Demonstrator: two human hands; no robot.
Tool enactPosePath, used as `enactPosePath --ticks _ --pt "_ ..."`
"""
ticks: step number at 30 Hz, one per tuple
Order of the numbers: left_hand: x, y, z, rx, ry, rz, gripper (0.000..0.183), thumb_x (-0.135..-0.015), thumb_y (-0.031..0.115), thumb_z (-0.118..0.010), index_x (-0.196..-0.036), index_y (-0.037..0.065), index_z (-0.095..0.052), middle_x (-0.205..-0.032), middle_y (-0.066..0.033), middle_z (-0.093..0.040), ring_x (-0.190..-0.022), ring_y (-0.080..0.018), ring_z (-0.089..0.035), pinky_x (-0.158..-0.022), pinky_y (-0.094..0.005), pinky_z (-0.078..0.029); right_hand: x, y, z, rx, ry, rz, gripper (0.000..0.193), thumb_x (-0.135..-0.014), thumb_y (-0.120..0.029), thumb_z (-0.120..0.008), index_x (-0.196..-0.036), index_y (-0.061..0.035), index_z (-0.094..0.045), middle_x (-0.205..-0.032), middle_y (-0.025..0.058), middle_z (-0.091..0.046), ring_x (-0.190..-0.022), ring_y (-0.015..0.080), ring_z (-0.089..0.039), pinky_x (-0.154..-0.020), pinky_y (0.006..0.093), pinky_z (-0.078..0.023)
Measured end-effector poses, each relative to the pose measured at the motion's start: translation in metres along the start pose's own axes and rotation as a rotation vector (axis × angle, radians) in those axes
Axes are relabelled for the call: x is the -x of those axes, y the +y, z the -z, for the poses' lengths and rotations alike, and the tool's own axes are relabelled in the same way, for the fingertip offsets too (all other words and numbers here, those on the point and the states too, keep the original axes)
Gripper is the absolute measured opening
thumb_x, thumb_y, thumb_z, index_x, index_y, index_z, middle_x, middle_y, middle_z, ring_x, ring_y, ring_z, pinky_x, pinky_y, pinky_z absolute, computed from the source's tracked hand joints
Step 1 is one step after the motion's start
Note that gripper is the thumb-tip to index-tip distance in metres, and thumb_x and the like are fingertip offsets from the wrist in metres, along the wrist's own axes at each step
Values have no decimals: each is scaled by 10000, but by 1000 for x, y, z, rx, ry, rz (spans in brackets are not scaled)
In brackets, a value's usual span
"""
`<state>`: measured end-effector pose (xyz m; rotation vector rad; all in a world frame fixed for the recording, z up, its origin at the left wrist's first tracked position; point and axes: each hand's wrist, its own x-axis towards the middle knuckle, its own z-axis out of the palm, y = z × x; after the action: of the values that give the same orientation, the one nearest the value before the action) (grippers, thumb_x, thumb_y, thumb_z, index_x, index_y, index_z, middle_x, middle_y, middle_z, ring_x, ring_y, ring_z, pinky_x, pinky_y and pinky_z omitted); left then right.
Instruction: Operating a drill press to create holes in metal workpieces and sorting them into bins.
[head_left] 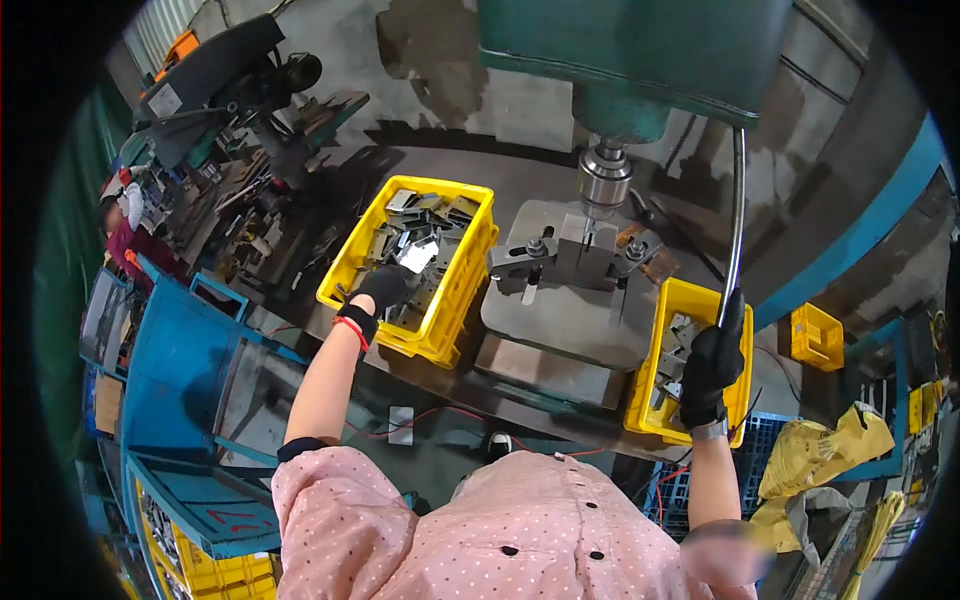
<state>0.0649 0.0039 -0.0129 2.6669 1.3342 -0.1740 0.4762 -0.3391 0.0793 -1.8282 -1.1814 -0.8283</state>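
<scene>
Black-gloved left hand (382,287) reaches among metal parts (420,250) (grip unclear); right hand (715,360) clasps the lever (737,220).

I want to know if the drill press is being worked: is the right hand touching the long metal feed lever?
Touching. The head view shows the gloved right hand closed around the lower end of the lever, fingers wrapped on it with no gap.

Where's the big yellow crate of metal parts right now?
In the head view, the yellow crate sits left of the drill press table, with the gloved left hand reaching into it.
</scene>
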Motion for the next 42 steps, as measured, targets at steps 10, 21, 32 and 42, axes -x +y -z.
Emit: enactPosePath --ticks 10,21,32,42 --pt "42 60 9 -200 303 -90 309 -725 225 -635 -1022 142 -614 -942 -129 -637 -906 -314 -606 -779 -418 -483 3 1 3 22 -49 -7 463 -839 55 -436 -1290 -48 -472 -1049 160 -618 -707 219 -617 -576 288 -476" --pt "52 38 14 106 366 6 218 -737 194 -659 -954 199 -679 -871 -66 -670 -795 -251 -637 -700 -369 -500 -7 -15 26 -353 -97 -167 478 -863 11 -431 -1333 -72 -440 -1064 115 -614 -640 113 -536 -570 223 -439" --pt "59 14 -2 667 432 133 176 -784 162 -645 -915 48 -677 -810 -75 -676 -728 -139 -634 -652 -284 -495 -8 -19 40 -532 -158 -290 510 -852 36 -458 -1347 -83 -424 -1103 102 -628 -714 88 -566 -616 226 -446" --pt "78 33 21 1401 403 94 408 -844 87 -577 -1237 35 -477 -963 -56 -617 -804 -119 -619 -703 -248 -513 -12 -26 53 -723 -144 -420 494 -862 32 -433 -1347 -67 -423 -1028 -8 -571 -686 0 -451 -565 150 -360"
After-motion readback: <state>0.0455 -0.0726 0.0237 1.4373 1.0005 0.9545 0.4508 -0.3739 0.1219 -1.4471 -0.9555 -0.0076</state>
